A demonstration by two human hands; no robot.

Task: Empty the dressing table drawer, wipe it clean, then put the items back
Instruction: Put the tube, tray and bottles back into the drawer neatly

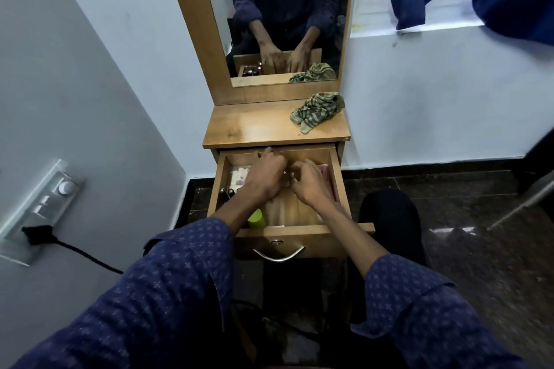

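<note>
Blue patterned sleeves nearest, reaching forward to both hands inside the pulled-out wooden drawer (277,234): left hand (265,175) with fingers curled down among the contents, right hand (310,186) likewise curled just beside it, whether either is clenched on something impossible to tell. Around the hands, small white bottles (238,178) at the drawer's left, dark items near them, a green container (256,218) at the front left corner. Beyond, on the dressing table top (254,129), a crumpled green checked cloth (317,111) at the right, below the mirror (284,9).
</note>
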